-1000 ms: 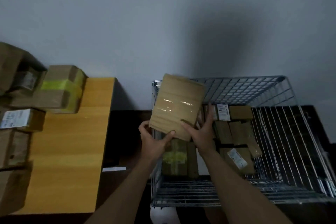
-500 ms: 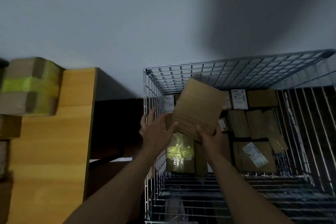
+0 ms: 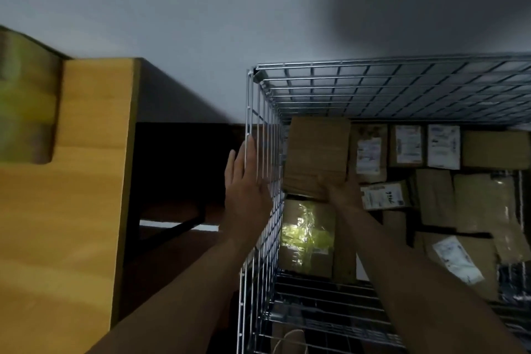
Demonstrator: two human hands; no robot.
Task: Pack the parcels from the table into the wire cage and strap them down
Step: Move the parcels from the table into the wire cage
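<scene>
The right forearm runs from the lower right of the frame up into the wire cage [image 3: 260, 112]. There the right hand [image 3: 342, 191] grips the near edge of a plain brown parcel [image 3: 316, 152]. Its fingers curl around that edge, but blur hides how each one lies. The plain brown parcel sits at centre frame, inside the cage's far left corner, above a yellow-taped parcel [image 3: 307, 236] and just left of the labelled parcels [image 3: 408, 146] lined along the far wall.

The left forearm rises from the bottom centre. The left hand [image 3: 247, 184] is outside the cage's left wall, its straight fingers close together and pointing up the frame. Whether the palm touches the wire cannot be told.

A wooden table [image 3: 94, 158] fills the left side, and a blurred parcel [image 3: 26, 100] lies on it at the upper left.
</scene>
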